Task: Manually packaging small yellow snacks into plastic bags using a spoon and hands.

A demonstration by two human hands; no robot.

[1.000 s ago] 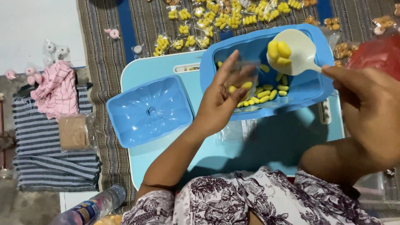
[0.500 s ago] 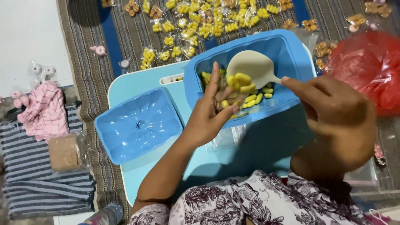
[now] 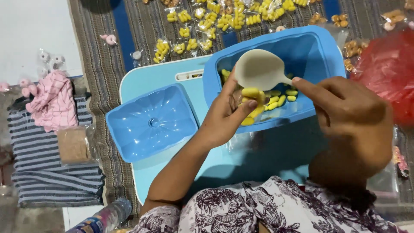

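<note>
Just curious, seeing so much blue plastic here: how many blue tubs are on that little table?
2. An empty blue tub sits on the table's left; a second blue tub on the right holds yellow snack pieces, where both hands work.

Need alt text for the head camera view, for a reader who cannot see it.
A person's right hand tips a pale scoop over a small clear bag of yellow snacks held by the left hand, above a blue tub holding more yellow pieces. An empty blue lid lies beside it on a light blue table; filled bags lie on the mat beyond.
</note>
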